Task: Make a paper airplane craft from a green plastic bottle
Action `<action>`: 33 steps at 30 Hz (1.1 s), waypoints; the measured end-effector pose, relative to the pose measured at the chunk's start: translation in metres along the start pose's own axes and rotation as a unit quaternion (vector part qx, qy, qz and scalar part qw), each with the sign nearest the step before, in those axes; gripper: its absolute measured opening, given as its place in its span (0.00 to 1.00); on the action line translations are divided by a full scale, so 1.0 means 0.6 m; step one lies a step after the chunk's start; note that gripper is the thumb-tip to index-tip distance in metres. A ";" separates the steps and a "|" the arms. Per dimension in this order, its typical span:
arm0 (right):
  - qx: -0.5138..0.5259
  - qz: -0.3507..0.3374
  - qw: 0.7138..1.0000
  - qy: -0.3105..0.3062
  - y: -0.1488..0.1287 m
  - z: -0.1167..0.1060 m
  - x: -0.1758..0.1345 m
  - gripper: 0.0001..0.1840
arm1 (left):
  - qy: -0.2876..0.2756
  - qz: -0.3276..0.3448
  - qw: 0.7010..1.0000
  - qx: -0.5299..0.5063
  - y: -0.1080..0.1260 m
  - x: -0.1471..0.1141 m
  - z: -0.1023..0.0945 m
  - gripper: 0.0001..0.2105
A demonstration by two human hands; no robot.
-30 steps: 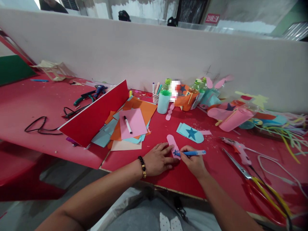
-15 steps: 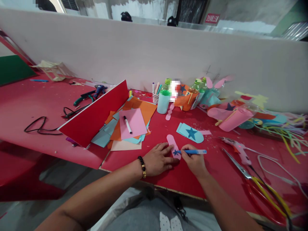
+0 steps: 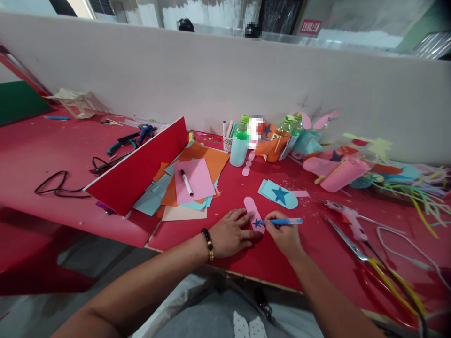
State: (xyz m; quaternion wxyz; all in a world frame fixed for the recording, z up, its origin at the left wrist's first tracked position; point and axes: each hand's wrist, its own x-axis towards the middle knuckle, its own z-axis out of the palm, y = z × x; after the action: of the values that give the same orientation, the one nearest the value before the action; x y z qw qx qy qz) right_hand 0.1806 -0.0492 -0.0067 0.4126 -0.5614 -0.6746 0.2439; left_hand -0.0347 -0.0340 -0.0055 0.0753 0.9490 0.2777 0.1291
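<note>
A pink paper strip with rounded ends lies on the red table, a small blue star coloured near its lower end. My left hand rests flat with fingers spread, its fingertips pressing the strip's left edge. Between the fingers of my right hand is a blue marker, its tip at the star. Just beyond the hands, light-blue paper pieces with rounded ends lie stacked, the top one bearing a larger blue star.
A pile of coloured paper with a black-and-white marker sits left, beside an upright red board. Decorated bottles line the back. Large scissors and a pink glue gun lie right, their cords nearby.
Almost nothing differs. The marker tip stays at the small star, and both hands keep their places.
</note>
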 end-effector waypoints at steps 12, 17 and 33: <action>0.019 -0.006 1.000 -0.018 -0.005 0.002 0.001 0.06 | -0.006 0.005 1.000 0.007 0.000 0.000 -0.003 0.18; 0.020 0.006 1.000 -0.022 -0.010 0.000 0.001 0.07 | 0.000 0.000 1.000 0.001 0.001 0.000 -0.002 0.17; 0.002 -0.002 1.000 -0.030 -0.012 -0.007 -0.001 0.07 | -0.004 -0.002 1.000 -0.015 0.001 0.000 -0.001 0.17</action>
State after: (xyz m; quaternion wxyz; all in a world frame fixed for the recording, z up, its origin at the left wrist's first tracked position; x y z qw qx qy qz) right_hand 0.1802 -0.0520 0.0011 0.3934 -0.5515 -0.6878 0.2610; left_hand -0.0343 -0.0343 -0.0046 0.0911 0.9476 0.2774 0.1296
